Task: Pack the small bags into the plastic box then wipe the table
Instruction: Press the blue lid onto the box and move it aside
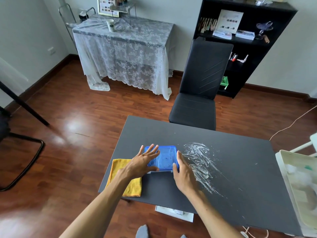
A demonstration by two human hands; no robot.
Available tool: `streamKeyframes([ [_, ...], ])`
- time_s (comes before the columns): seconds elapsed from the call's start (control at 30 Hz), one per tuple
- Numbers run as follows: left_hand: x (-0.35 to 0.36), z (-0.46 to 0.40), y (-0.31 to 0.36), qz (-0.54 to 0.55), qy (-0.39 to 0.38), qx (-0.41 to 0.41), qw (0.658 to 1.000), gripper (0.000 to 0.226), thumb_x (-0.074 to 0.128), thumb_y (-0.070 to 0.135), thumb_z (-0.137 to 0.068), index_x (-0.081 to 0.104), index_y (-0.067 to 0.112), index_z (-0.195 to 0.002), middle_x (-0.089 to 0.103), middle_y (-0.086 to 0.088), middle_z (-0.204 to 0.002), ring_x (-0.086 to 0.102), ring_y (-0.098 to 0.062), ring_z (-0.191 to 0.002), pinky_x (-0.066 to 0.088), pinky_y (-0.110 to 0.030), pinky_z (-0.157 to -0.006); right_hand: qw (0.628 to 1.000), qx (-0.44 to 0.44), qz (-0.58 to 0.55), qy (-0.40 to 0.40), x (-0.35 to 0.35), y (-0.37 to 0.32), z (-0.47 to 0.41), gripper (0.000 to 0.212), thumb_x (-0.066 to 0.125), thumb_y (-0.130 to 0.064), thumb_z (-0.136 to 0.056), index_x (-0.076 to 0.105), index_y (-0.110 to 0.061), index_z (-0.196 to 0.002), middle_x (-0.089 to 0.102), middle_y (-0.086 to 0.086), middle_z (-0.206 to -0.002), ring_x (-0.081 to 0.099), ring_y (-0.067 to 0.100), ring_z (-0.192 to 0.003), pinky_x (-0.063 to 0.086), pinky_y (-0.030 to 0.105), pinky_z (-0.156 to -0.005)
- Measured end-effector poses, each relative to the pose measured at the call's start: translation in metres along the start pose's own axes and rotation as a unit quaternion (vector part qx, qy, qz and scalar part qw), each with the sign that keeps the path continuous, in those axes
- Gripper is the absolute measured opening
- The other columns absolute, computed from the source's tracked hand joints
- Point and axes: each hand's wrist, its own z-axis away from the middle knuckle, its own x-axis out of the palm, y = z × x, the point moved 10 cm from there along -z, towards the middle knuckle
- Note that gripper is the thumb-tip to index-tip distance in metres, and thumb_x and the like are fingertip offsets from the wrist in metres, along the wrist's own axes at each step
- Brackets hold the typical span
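The left hand (143, 163) lies flat, fingers (151, 150) spread, on the lidded blue translucent plastic box (165, 159). The right hand (184, 172), fingers straight, presses its right side. Neither grips it.

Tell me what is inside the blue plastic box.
The blue plastic box has its translucent lid on, with the left hand on top and the right hand at its side. Only faint dark specks show through; the contents cannot be made out.

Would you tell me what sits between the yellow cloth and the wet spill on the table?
In the head view, the blue plastic box sits there, with both hands on it.
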Motion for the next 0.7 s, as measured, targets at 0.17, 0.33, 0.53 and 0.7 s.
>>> streamKeyframes([
  [0.17, -0.001, -0.001, -0.001, -0.018, 0.006, 0.009, 1.000, 0.078, 0.052, 0.053, -0.093, 0.016, 0.019, -0.153, -0.004, 0.006, -0.160, -0.014, -0.007, -0.147, -0.024, -0.038, -0.113, 0.986, -0.040, 0.163, 0.015, 0.004, -0.017, 0.006, 0.052, 0.040, -0.022, -0.105, 0.032, 0.002, -0.151, 0.033, 0.019, -0.157, 0.039, 0.029, -0.143, 0.035, 0.038, -0.116],
  [0.33, -0.011, 0.002, 0.002, -0.019, 0.035, 0.016, 0.999, 0.079, 0.055, 0.056, -0.089, 0.023, 0.020, -0.152, 0.004, 0.005, -0.160, -0.006, -0.007, -0.148, -0.019, -0.038, -0.116, 0.960, -0.063, 0.272, -0.004, 0.001, -0.023, 0.011, 0.069, 0.012, -0.042, -0.102, 0.041, 0.002, -0.146, 0.041, 0.020, -0.153, 0.042, 0.033, -0.141, 0.043, 0.046, -0.110],
  [0.53, -0.015, 0.051, -0.005, -0.074, 0.193, -0.044, 0.977, 0.067, 0.046, 0.057, -0.094, 0.034, 0.020, -0.149, 0.026, 0.000, -0.157, 0.014, -0.016, -0.148, 0.000, -0.038, -0.123, 0.937, -0.076, 0.336, -0.051, 0.002, -0.027, 0.004, 0.076, 0.015, -0.054, -0.099, 0.041, -0.002, -0.147, 0.038, 0.016, -0.156, 0.038, 0.034, -0.143, 0.039, 0.053, -0.111],
  [0.7, 0.008, 0.088, -0.025, -0.085, 0.191, -0.133, 0.969, 0.059, 0.034, 0.050, -0.100, 0.028, 0.021, -0.151, 0.024, -0.003, -0.158, 0.018, -0.024, -0.148, 0.009, -0.043, -0.123, 0.935, -0.064, 0.342, -0.066, 0.006, -0.029, 0.006, 0.078, 0.013, -0.054, -0.098, 0.044, 0.001, -0.145, 0.041, 0.018, -0.153, 0.039, 0.034, -0.143, 0.037, 0.054, -0.113],
])
